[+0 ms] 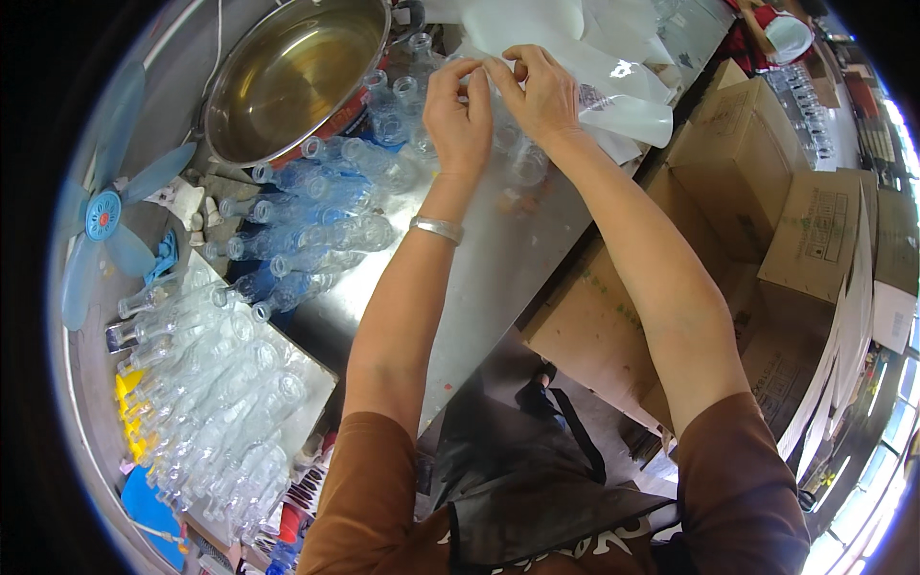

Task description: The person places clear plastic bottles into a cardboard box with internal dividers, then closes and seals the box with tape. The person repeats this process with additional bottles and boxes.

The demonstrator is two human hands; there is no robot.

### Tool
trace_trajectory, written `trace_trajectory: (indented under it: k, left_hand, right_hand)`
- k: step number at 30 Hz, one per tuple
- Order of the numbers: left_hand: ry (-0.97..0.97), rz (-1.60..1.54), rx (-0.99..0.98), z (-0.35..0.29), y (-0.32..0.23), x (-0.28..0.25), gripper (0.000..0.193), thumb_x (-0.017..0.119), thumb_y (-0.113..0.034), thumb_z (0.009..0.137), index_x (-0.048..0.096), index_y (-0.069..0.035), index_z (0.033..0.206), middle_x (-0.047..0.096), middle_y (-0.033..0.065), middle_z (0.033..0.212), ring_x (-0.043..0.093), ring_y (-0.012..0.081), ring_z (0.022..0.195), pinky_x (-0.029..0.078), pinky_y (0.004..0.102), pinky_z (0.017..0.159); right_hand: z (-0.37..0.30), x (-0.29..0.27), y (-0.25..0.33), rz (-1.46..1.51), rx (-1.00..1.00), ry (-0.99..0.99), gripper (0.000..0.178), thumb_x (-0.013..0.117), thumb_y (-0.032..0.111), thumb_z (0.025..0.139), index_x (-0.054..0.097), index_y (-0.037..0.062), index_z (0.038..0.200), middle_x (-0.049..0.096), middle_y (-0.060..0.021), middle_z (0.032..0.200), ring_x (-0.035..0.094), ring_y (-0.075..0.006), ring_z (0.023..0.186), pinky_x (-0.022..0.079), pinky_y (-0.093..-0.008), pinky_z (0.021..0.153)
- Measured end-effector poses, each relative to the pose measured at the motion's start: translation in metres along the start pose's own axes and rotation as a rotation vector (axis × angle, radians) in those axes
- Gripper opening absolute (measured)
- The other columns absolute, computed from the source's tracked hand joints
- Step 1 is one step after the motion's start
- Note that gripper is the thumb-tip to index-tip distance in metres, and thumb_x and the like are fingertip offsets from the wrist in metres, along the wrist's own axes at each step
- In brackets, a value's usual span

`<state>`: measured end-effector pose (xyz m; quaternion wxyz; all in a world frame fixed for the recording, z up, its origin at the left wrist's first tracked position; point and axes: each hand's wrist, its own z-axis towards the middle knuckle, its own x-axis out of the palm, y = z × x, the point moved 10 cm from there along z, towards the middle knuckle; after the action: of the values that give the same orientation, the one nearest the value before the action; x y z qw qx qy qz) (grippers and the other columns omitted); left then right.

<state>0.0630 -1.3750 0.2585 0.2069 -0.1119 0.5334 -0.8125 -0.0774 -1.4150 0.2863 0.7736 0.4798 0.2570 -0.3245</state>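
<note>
My left hand (460, 117) and my right hand (539, 98) meet over the far part of the metal table, fingertips pinched together. Whatever is between them is too small or too clear to make out. Clear glass bottles (326, 233) lie on their sides in rows to the left of my left hand, and a few stand upright by its far side. Beneath my right hand is another clear glass bottle (527, 165), partly covered by the hand. White and translucent sheets (628, 117) spread out just right of and beyond my right hand, one of them curled.
A wide metal basin (222, 144) of yellowish liquid stands at the far left. Many more bottles (225, 383) lie stacked on a board at the near left. A blue-bladed fan (103, 215) is at the left edge. An open cardboard box (594, 321) sits right of the table. Another person (752, 34) is at the far right.
</note>
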Motion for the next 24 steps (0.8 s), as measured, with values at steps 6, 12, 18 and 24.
trace_trajectory:
  k: [6, 12, 18, 24]
  left_hand:
    - [0.050, -0.012, 0.089, -0.005, -0.005, 0.000, 0.021, 0.059, -0.014, 0.094, 0.067, -0.003, 0.110, 0.065, 0.0123, 0.113, 0.064, 0.0270, 0.097, 0.050, 0.0359, 0.087]
    - [0.255, 0.291, 0.163, -0.008, -0.006, 0.028, 0.025, 0.064, -0.014, 0.090, 0.068, -0.006, 0.114, 0.069, 0.0151, 0.110, 0.065, 0.0307, 0.107, 0.050, 0.0379, 0.092]
    - [0.513, 0.471, 0.312, -0.011, -0.022, 0.063, 0.025, 0.068, -0.010, 0.085, 0.069, -0.007, 0.109, 0.069, 0.0142, 0.106, 0.065, 0.0350, 0.097, 0.052, 0.0418, 0.084]
    - [0.523, 0.576, 0.395, -0.015, -0.028, 0.063, 0.028, 0.071, -0.016, 0.085, 0.068, -0.007, 0.111, 0.069, 0.0143, 0.109, 0.065, 0.0349, 0.100, 0.051, 0.0421, 0.085]
  right_hand:
    - [-0.025, -0.027, -0.007, 0.008, -0.124, -0.087, 0.030, 0.071, 0.033, 0.087, 0.065, 0.0057, 0.098, 0.066, -0.0065, 0.074, 0.065, -0.0218, 0.066, 0.051, -0.0346, 0.063]
    - [-0.012, -0.079, 0.000, 0.073, -0.121, -0.176, 0.032, 0.071, 0.033, 0.087, 0.066, 0.0039, 0.100, 0.069, -0.0099, 0.081, 0.067, -0.0224, 0.074, 0.052, -0.0339, 0.070]
    - [0.009, -0.165, 0.051, -0.077, -0.259, -0.033, 0.027, 0.070, 0.031, 0.089, 0.069, 0.0065, 0.100, 0.069, -0.0066, 0.078, 0.066, -0.0167, 0.070, 0.052, -0.0298, 0.067]
    - [-0.021, -0.243, 0.106, -0.164, -0.346, 0.214, 0.021, 0.069, 0.023, 0.089, 0.067, 0.0043, 0.099, 0.066, -0.0084, 0.079, 0.064, -0.0219, 0.068, 0.052, -0.0330, 0.063]
